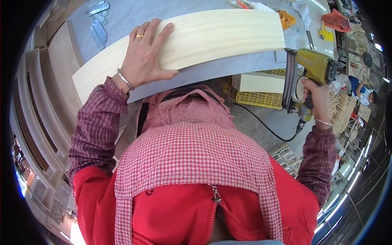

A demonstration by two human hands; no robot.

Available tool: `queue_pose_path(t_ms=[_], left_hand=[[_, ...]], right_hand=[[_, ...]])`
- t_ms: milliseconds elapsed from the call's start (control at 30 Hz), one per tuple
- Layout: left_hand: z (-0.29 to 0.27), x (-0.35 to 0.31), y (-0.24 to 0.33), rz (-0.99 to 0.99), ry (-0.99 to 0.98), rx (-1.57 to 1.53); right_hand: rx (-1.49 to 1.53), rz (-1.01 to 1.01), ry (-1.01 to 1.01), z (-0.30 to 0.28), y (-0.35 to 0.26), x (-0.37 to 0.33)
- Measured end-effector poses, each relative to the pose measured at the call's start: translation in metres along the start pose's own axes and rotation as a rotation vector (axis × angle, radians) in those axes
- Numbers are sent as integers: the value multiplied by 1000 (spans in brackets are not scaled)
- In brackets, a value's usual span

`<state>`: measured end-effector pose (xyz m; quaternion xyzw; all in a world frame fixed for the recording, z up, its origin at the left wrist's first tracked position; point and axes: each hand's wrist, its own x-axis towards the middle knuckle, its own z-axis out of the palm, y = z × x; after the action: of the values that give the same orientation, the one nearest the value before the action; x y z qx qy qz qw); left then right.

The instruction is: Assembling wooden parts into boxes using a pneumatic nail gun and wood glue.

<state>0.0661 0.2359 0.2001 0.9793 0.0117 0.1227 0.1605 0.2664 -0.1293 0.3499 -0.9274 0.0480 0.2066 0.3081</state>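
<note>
A long pale wooden board [222,34] lies across the grey worktable [183,79]. My left hand [146,53] rests flat on the board's left half, fingers spread and thumb out to the side. In my right hand [317,97] is a yellow-green nail gun [312,65], its grip wrapped by my fingers. The tool is beside the board's right end, with its nose near the corner; whether they touch I cannot tell. A black air hose [265,125] runs from the bottom of its handle.
Strips of metal staples [99,30] lie at the table's far left. An orange cloth [287,19] and a red bag [336,20] are at the far right. Below the table edge, a yellow crate [259,99] stands by wooden panels [261,83]. Curved wooden pieces [41,94] stand at left.
</note>
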Motion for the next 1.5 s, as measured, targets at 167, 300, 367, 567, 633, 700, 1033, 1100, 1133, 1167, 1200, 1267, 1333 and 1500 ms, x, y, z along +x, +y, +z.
queue_pose_path(t_ms=[167, 300, 367, 567, 633, 700, 1033, 1100, 1133, 1167, 1200, 1267, 1333, 1500], left_hand=[[-4, 5, 0, 12, 23, -9], [-5, 8, 4, 1, 17, 9], [-3, 11, 8, 6, 14, 3], [5, 12, 16, 24, 26, -31], [10, 10, 18, 34, 45, -49], [13, 8, 20, 32, 45, -51], [30, 16, 33, 30, 44, -43], [32, 18, 35, 32, 51, -49], [33, 19, 36, 33, 56, -52], [32, 18, 36, 33, 60, -53], [30, 18, 35, 33, 56, -57], [26, 15, 33, 31, 52, -64], [21, 13, 33, 22, 61, -65], [5, 13, 39, -35, -4, -123]], right_hand=[[-22, 10, -31, 24, -18, -47], [81, 67, -154, 48, -38, -72], [111, 73, -164, 51, -32, -72], [183, 76, -202, 62, -19, -73], [171, 68, -207, 64, -17, -74], [170, 70, -207, 66, -14, -75], [145, 66, -189, 65, -4, -67], [107, 78, -180, 64, -4, -65], [89, 83, -176, 64, -5, -65], [87, 81, -173, 64, -6, -66], [70, 76, -172, 66, -8, -67], [35, 61, -169, 68, -13, -71], [11, 41, -167, 66, -20, -73], [88, -31, -176, 51, -49, -72]])
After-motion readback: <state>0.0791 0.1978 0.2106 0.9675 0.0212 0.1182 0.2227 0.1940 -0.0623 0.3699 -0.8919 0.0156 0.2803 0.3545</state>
